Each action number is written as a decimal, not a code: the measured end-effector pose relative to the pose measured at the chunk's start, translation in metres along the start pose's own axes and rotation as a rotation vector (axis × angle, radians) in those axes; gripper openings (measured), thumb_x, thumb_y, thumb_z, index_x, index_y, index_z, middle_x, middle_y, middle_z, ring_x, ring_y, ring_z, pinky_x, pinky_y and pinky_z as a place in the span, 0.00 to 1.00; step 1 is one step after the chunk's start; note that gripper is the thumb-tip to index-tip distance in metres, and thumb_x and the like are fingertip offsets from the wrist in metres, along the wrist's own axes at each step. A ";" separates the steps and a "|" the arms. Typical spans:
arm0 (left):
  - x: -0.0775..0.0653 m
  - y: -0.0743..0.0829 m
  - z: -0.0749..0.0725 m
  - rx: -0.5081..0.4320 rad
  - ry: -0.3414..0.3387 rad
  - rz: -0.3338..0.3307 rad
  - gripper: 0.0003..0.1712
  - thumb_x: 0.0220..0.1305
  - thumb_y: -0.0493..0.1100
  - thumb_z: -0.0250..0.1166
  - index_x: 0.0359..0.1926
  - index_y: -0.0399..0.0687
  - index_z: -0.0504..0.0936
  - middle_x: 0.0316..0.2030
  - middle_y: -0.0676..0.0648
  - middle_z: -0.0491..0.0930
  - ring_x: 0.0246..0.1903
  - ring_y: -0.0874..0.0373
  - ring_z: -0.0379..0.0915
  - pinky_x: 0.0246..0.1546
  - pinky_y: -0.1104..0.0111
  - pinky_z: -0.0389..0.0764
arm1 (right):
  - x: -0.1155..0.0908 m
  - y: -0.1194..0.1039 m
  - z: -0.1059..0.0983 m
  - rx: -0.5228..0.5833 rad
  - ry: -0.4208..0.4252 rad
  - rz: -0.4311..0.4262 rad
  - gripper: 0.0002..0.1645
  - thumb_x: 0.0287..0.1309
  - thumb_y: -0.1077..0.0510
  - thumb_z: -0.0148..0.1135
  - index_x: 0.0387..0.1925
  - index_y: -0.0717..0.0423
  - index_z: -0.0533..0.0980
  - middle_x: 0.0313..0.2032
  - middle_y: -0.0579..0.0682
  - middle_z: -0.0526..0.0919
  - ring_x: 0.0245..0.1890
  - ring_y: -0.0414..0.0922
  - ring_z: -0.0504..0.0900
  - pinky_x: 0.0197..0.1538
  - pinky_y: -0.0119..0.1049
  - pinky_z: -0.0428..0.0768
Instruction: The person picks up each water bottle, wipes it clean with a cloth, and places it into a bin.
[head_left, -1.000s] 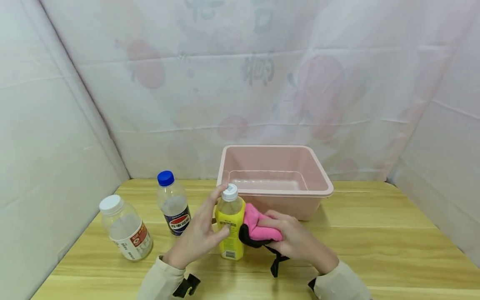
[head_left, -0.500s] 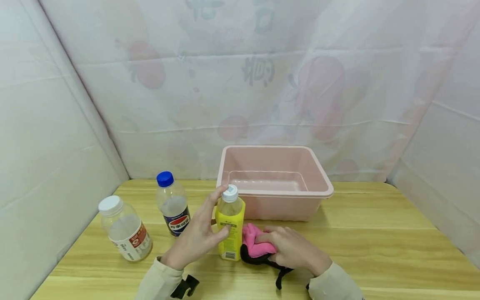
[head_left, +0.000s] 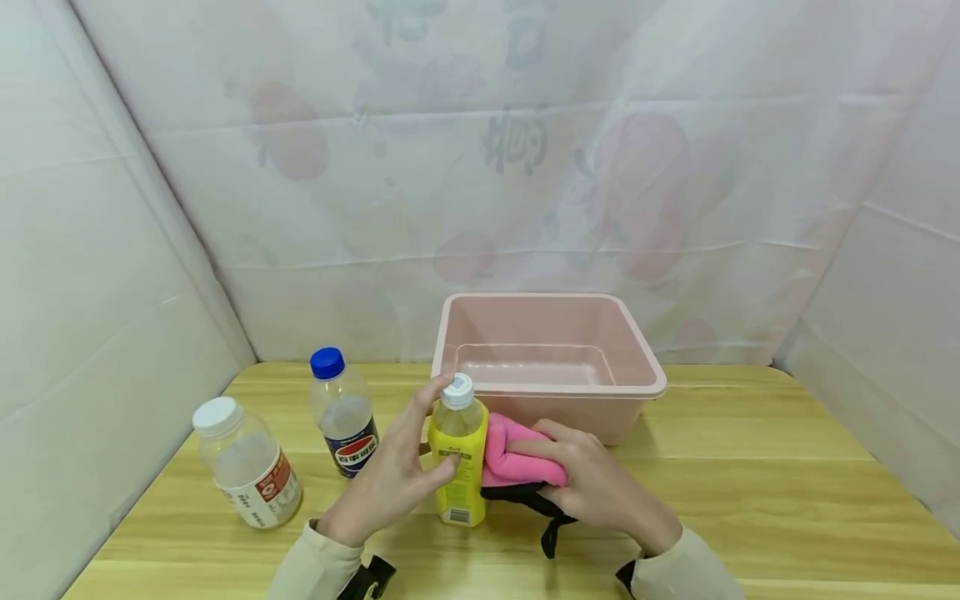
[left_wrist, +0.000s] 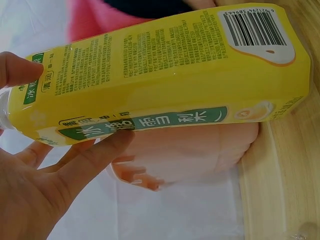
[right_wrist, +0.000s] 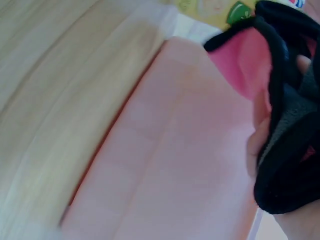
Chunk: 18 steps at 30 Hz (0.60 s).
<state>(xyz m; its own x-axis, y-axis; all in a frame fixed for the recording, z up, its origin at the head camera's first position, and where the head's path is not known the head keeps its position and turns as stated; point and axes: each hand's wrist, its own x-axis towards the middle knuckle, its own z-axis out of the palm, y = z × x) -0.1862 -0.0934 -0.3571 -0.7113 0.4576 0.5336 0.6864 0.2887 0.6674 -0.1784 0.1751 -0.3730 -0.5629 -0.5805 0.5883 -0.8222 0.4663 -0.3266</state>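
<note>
A yellow-labelled drink bottle (head_left: 461, 471) with a white cap stands upright on the table in the head view. My left hand (head_left: 390, 479) grips it, the thumb on the front label and a fingertip up by the cap. In the left wrist view the label and barcode of the bottle (left_wrist: 165, 75) lie sideways across the frame. My right hand (head_left: 596, 483) holds a bunched pink cloth (head_left: 519, 454) with black edging against the bottle's right side. A black strip dangles under that hand. In the right wrist view fingers curl round the cloth (right_wrist: 245, 60), partly hidden by its folds.
A pink plastic basin (head_left: 551, 408) stands just behind the bottle. To the left are a blue-capped bottle (head_left: 347, 417) and a wide white-capped bottle (head_left: 247, 467). A pale printed curtain (head_left: 390, 208) encloses the back and sides of the wooden table (head_left: 750, 467).
My right hand has slid the cloth down the bottle's right side, then back up to about its earlier height. The left hand keeps its grip, and the bottle stays in place.
</note>
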 end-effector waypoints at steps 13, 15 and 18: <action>-0.001 0.000 -0.001 0.015 0.007 0.031 0.53 0.57 0.25 0.66 0.78 0.54 0.53 0.67 0.35 0.67 0.59 0.35 0.70 0.41 0.48 0.87 | 0.010 -0.014 0.000 0.288 0.306 -0.019 0.39 0.38 0.83 0.69 0.56 0.59 0.81 0.52 0.58 0.80 0.46 0.44 0.80 0.49 0.27 0.81; -0.001 0.000 -0.001 0.012 0.004 0.031 0.53 0.57 0.25 0.66 0.78 0.55 0.52 0.67 0.34 0.67 0.59 0.35 0.70 0.41 0.48 0.87 | 0.010 -0.013 0.000 0.275 0.304 -0.024 0.39 0.37 0.84 0.68 0.56 0.59 0.81 0.51 0.57 0.80 0.46 0.45 0.81 0.49 0.28 0.82; -0.002 0.000 -0.001 0.008 0.001 0.024 0.53 0.58 0.26 0.66 0.78 0.55 0.52 0.67 0.34 0.66 0.59 0.35 0.70 0.42 0.48 0.87 | 0.009 -0.013 0.000 0.247 0.299 -0.030 0.41 0.35 0.84 0.67 0.55 0.58 0.81 0.51 0.56 0.80 0.46 0.46 0.80 0.48 0.28 0.81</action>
<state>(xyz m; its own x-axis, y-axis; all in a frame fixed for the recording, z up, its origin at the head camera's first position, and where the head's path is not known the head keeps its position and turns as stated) -0.1850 -0.0945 -0.3576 -0.6947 0.4637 0.5499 0.7045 0.2844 0.6502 -0.1727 0.1640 -0.3635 -0.5185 -0.3548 0.7780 -0.8542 0.2558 -0.4526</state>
